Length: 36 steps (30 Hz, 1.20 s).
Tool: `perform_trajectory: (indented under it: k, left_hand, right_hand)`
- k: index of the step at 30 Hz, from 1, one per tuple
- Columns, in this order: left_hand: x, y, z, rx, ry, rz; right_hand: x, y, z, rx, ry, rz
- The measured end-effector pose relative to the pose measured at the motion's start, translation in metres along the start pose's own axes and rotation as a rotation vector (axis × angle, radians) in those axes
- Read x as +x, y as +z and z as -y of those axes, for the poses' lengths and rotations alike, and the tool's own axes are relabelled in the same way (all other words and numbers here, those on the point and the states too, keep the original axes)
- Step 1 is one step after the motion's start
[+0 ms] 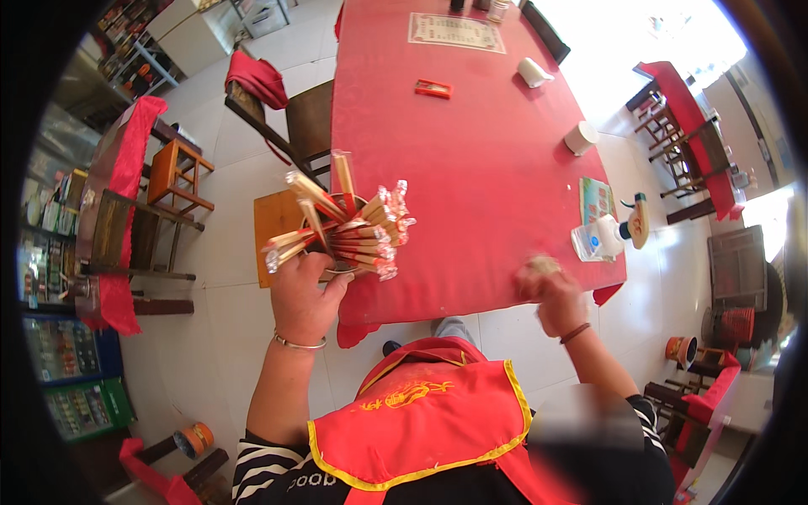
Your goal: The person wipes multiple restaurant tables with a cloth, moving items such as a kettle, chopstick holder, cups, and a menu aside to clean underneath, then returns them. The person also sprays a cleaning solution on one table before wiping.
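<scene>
Chopsticks (362,240), slim pale wood in clear, crinkled wrappers with red bands, fan out of a round container (341,271) at the near left corner of the table (454,185). The left hand (305,295) grips the container's near side, thumb and fingers curled around it. The right hand (559,305), blurred, is at the near right part of the table over a pale, soft-looking cloth (543,266); how tightly the fingers close on it I cannot tell.

A smooth red covering with a slight sheen spans the table and droops at the near corners. The container sits by the left edge, some sticks jutting past it toward a wooden stool (273,231). Bare red surface separates the hands and runs on toward a small red packet (433,88). Along the right side, a clear bottle (599,239) with a green-and-cream top stands just beyond the right hand, near a green card (596,199); farther up are a white cylindrical cup (581,138) and a white jug (533,72).

Print covers a pale, bordered sheet (457,32) at the far end; the bottle bears a blue mark, and the yellow-edged red apron (421,421) carries a yellow emblem with characters.
</scene>
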State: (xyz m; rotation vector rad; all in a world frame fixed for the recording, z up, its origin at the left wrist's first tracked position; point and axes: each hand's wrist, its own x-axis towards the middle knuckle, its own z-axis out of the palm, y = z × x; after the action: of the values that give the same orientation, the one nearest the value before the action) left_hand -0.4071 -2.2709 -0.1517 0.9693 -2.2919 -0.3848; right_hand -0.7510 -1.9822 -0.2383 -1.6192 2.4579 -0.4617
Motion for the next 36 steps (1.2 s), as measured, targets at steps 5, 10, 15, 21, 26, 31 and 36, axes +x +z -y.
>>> perform_trajectory:
  k: [5, 10, 15, 21, 26, 31, 36]
  left_hand:
    - [0.006, 0.027, -0.005, -0.013, -0.009, 0.109]
    - [0.004, 0.044, 0.0, -0.091, -0.067, 0.115]
    - [-0.025, 0.054, -0.009, -0.098, -0.106, -0.002]
    - [-0.09, 0.057, -0.065, -0.095, -0.126, -0.059]
    - [-0.06, 0.131, -0.128, -0.077, 0.214, 0.283]
    - [-0.016, 0.232, -0.189, -0.019, 0.39, 0.469]
    - [0.017, 0.303, -0.185, 0.089, 0.455, 0.45]
  right_hand:
    - [0.035, -0.016, 0.042, 0.567, 0.176, -0.582]
    - [0.072, 0.062, 0.125, 0.103, -0.224, -0.076]
    - [0.096, 0.077, 0.076, -0.007, -0.204, -0.099]
    - [0.112, 0.039, 0.007, 0.032, 0.021, -0.236]
    - [0.017, 0.0, -0.03, 0.413, -0.145, -0.236]
    - [-0.048, -0.05, -0.121, 0.464, 0.501, -0.418]
    - [0.03, -0.084, -0.203, 0.229, 0.47, -0.521]
